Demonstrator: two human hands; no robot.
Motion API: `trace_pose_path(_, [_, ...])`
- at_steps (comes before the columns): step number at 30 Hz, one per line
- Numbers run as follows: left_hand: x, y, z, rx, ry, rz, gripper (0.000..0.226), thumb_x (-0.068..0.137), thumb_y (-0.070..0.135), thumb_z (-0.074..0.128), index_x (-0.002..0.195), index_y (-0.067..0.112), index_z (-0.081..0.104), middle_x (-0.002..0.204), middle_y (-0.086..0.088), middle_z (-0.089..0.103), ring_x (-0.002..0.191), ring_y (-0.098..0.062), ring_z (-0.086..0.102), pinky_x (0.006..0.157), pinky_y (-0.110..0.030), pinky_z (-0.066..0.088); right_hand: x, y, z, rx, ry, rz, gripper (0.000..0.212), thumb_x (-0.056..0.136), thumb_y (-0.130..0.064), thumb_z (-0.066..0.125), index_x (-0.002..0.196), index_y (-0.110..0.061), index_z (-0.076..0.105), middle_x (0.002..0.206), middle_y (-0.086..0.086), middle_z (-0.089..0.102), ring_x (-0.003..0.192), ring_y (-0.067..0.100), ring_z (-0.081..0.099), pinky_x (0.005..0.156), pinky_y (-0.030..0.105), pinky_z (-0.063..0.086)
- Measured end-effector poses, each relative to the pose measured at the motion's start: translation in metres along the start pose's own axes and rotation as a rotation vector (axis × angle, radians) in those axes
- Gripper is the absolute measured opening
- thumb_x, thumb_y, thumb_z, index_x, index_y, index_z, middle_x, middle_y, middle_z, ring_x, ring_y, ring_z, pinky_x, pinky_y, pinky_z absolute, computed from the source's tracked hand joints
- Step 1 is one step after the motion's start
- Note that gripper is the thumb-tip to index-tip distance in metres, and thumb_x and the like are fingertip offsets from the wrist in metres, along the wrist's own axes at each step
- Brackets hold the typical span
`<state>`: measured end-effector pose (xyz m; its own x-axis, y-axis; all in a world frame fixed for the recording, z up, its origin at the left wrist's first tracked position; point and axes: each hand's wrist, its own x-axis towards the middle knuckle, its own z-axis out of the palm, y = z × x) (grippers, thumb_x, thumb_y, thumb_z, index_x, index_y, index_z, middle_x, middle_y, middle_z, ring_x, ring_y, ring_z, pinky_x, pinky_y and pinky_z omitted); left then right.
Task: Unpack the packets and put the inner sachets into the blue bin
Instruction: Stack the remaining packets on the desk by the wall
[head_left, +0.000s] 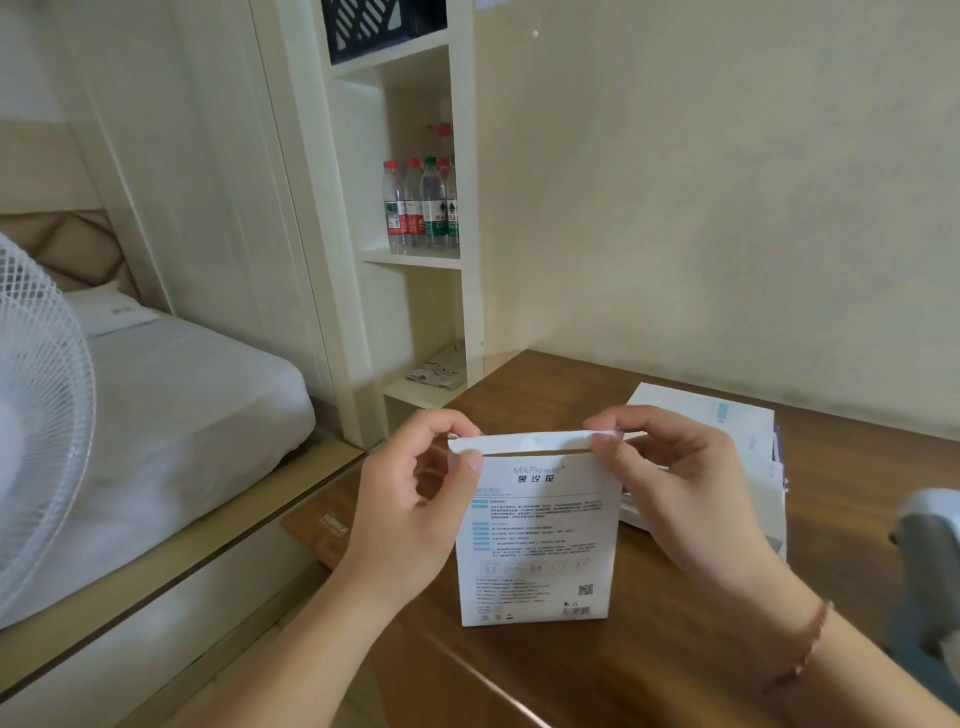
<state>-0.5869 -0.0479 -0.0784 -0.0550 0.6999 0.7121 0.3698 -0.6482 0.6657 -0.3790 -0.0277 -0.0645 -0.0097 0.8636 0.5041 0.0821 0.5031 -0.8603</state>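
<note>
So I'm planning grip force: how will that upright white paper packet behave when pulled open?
The upright white paper packet looks thin and flat, so probably light and apt to tip. Its top flap, pinched by the left hand and right hand, bends easily and likely tears. The faces seem fairly stiff.

Upright white packet (537, 530), top flap lifted, on table.

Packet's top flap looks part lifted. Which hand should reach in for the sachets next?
Probably the right hand: it pinches only the flap's corner, so it can let go. The left hand grips the white packet at its upper edge and can steady it upright on the wooden table.
</note>
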Motion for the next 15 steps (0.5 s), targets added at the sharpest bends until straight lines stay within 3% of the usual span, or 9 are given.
trace_pose_path(7, [0.001, 0.003, 0.006, -0.009, 0.034, -0.024, 0.015, 0.082, 0.034, 0.054, 0.087, 0.022, 0.062, 0.085, 0.008, 0.066, 0.079, -0.013, 0.062, 0.061, -0.013, 0.043, 0.002, -0.005, -0.002, -0.067, -0.011, 0.020, 0.017, 0.084, -0.009, 0.069, 0.072, -0.020, 0.073, 0.074, 0.001, 0.073, 0.072, 0.019, 0.066, 0.061, 0.016, 0.047])
trace_pose_path(10, [0.002, 0.002, 0.003, -0.033, 0.021, -0.043, 0.014, 0.080, 0.034, 0.056, 0.085, 0.022, 0.061, 0.086, 0.007, 0.068, 0.083, -0.017, 0.064, 0.064, -0.018, 0.046, 0.001, -0.008, -0.004, -0.067, -0.051, 0.004, 0.014, 0.085, -0.014, 0.070, 0.072, -0.018, 0.072, 0.077, 0.002, 0.073, 0.076, 0.022, 0.066, 0.062, 0.022, 0.049])
trace_pose_path(15, [0.007, 0.007, -0.006, -0.053, -0.045, -0.165, 0.022, 0.075, 0.043, 0.059, 0.082, 0.022, 0.063, 0.089, 0.008, 0.071, 0.083, -0.013, 0.065, 0.066, -0.027, 0.048, 0.001, -0.008, -0.005, -0.158, -0.091, -0.061, 0.012, 0.083, -0.012, 0.074, 0.074, -0.018, 0.070, 0.070, -0.001, 0.067, 0.070, 0.011, 0.062, 0.058, 0.012, 0.044])
